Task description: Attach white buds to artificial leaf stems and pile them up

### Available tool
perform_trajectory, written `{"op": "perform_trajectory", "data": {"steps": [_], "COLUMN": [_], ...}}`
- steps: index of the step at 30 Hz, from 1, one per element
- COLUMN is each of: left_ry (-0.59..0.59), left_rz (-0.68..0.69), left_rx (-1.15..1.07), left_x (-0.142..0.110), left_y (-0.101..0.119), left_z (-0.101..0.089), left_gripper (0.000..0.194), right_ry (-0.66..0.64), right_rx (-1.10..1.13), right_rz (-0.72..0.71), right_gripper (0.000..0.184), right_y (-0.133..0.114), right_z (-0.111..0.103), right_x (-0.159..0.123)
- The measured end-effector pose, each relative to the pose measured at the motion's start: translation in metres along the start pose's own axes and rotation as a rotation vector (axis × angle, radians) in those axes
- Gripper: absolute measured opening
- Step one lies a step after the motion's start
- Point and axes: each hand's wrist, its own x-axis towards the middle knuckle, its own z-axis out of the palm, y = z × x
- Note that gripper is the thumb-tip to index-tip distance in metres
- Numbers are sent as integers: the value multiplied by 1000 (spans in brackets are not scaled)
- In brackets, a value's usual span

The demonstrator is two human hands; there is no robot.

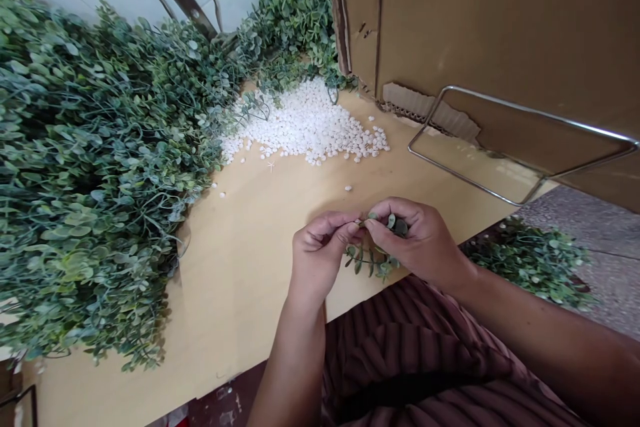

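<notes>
Over the near edge of a light wooden table (240,267), my left hand (320,250) and my right hand (415,237) meet fingertip to fingertip. Both are closed in a pinch on a small artificial green sprig (373,260), whose leaves hang down between the hands. The tip of the sprig sits at the pinched fingers; whether a white piece is held there is too small to tell. A heap of small white plastic pieces (310,123) lies farther back on the table.
A large mass of artificial green foliage (90,167) covers the left side and back of the table. A cardboard box (480,33) with a bent metal wire frame (500,147) stands at the right. More foliage (530,260) lies on the floor at right.
</notes>
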Motion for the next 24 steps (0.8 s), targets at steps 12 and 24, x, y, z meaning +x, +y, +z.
{"op": "perform_trajectory", "data": {"steps": [12, 24], "left_ry": [24, 54], "left_rz": [-17, 174], "left_rx": [15, 244], "left_x": [2, -3], "left_y": [-3, -2], "left_z": [3, -11], "left_gripper": [6, 16], "right_ry": [3, 24], "right_rx": [-15, 89], "right_rz": [-31, -13], "right_gripper": [12, 10], "right_y": [3, 3], "right_z": [1, 1], "right_x": [-1, -1]}}
